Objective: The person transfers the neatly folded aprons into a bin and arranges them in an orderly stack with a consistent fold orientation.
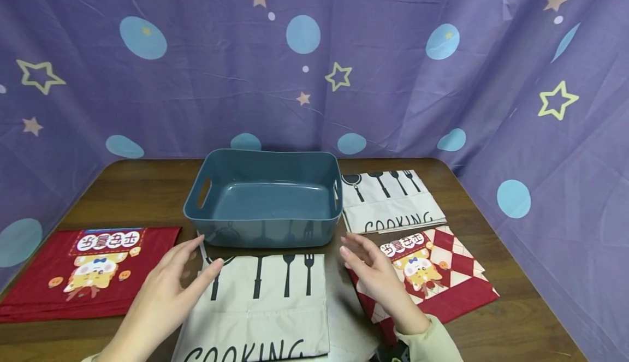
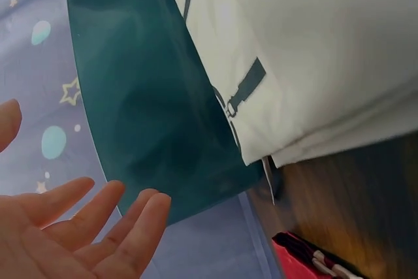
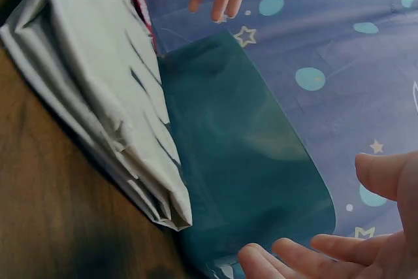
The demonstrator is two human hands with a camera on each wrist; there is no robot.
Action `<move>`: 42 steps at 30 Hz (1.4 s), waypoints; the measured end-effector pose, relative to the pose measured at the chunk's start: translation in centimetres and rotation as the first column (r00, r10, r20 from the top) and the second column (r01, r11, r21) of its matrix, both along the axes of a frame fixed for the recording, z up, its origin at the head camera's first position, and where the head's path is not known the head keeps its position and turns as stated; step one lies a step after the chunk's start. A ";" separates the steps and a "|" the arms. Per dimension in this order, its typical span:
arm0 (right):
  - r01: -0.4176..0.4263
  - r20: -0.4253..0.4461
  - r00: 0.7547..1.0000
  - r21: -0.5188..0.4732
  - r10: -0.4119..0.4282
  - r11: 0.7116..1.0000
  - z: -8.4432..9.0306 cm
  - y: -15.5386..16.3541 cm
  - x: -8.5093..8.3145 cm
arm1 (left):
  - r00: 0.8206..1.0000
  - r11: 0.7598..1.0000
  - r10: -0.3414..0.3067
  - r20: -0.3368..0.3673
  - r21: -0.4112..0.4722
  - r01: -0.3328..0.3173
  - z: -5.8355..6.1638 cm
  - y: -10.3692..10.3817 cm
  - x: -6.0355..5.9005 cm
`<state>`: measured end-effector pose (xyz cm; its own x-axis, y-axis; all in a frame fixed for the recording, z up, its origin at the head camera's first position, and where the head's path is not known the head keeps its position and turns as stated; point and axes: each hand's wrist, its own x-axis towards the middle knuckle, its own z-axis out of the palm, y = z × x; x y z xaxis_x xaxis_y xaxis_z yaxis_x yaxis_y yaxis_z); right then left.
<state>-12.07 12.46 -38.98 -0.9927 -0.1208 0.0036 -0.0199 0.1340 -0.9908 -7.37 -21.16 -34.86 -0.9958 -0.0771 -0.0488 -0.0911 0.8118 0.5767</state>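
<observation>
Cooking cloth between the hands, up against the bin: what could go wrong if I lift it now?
1. The white cooking cloth lies folded in layers; both hands, left hand and right hand, hover open beside it, so a loose grab may let it unfold.
2. Its far edge touches the blue bin, which may get nudged.
3. The right hand hovers over the red checked cloth and could drag it along.
</observation>
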 end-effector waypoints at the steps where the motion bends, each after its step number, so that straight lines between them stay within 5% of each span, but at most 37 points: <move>1: -0.001 0.003 1.000 0.006 0.001 1.000 0.0 0.0 0.0 | 1.000 1.000 -0.001 0.006 -0.003 0.001 0.0 -0.1 0.0; 10: -0.075 0.029 0.997 0.043 0.073 0.996 -0.2 0.1 -0.2 | 0.997 1.000 0.005 0.073 -0.003 -0.005 -0.2 -0.7 -0.2; 30: -0.207 0.162 0.965 -0.003 0.205 0.978 -1.7 -0.2 -0.3 | 0.997 0.999 -0.042 0.064 -0.002 0.043 -1.5 -1.6 -0.5; 42: -0.206 0.196 0.961 0.028 0.196 0.978 -1.7 -0.7 0.1 | 0.977 0.998 -0.069 0.199 0.014 0.067 -2.2 -3.3 -1.7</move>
<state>-11.93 11.73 -40.69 -0.9295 -0.3133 -0.1947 0.1382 0.1936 -0.9713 -9.09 -24.47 -37.04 -0.9689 -0.0086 -0.2475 -0.1498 0.8161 0.5581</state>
